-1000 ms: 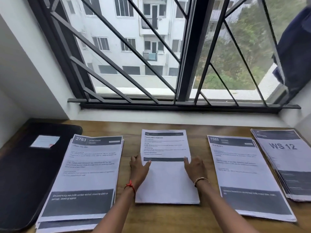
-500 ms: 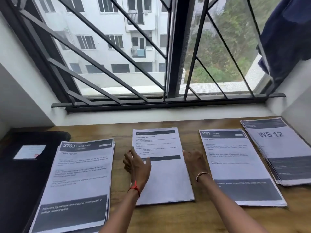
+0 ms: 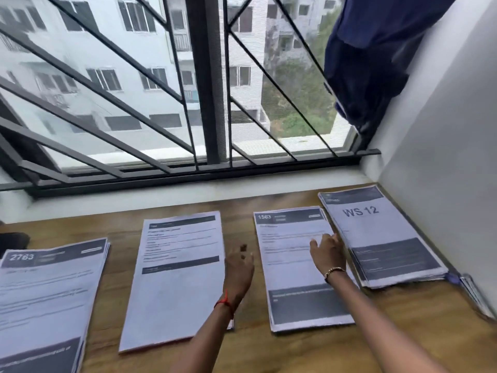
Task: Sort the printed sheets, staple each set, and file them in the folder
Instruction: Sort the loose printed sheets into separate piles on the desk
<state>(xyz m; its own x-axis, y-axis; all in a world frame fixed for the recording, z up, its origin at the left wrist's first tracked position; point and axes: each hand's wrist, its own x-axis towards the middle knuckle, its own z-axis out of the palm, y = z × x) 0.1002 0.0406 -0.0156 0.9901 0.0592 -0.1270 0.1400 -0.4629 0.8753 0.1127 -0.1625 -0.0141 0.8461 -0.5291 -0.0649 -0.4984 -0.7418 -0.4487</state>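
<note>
My left hand (image 3: 239, 267) hangs loose just above the table with its fingers slackly curled and nothing in them, over the strip of bare wood between the two middle piles, though it is blurred. My right hand (image 3: 326, 251) lies released on the 1563 stack (image 3: 290, 238), fingers stretched toward that pile's right edge, where it meets the WS 12 stack (image 3: 376, 238); whether the fingertips touch that second pile I cannot tell. A red thread (image 3: 224, 304) circles my left wrist and a thin bracelet (image 3: 334, 271) my right. Left of my left hand lies the middle stack (image 3: 177, 278), its top sheet mostly white below a dark band. Further left and nearer me is the 2763 stack (image 3: 48, 292), cut off by the frame. All four piles lie flat on the wooden table (image 3: 118, 292), apart from one another except the two on the right. Only a dark corner of the black folder (image 3: 13, 239) shows at the far left edge. Beyond the table stands the window grille (image 3: 209, 76), and a dark blue cloth (image 3: 376, 63) hangs in the far right corner.
</note>
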